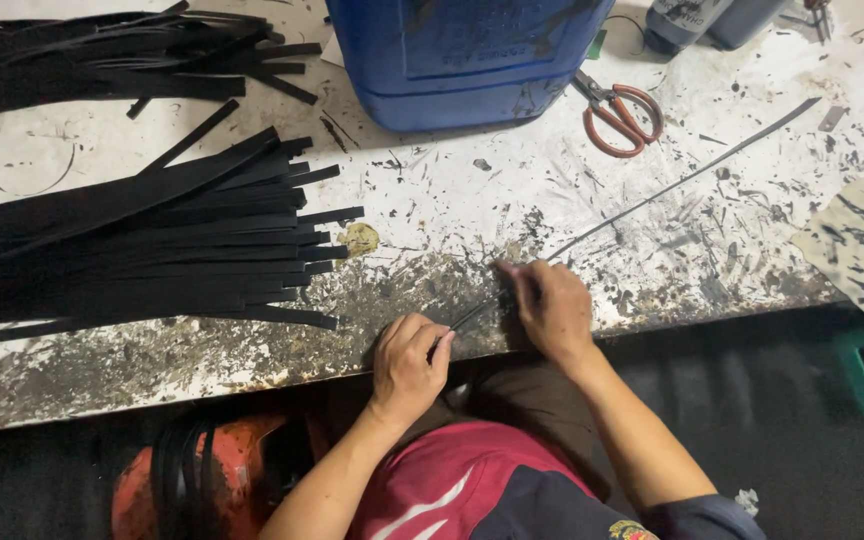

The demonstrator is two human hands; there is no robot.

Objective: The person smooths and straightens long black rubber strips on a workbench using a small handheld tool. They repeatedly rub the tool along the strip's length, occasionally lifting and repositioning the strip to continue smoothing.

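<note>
A long, thin black strip lay slantwise across the scratched white table, its near end pinched between fingers.

White workbench, top scarred, stained dark near front edge. Two piles of black strips on left: small pile at back, big pile nearer front. Blue plastic canister at back centre. Orange-handled scissors just right of it. Long thin dark strip runs diagonally across right half. Smeared paper scrap at right edge.
</note>
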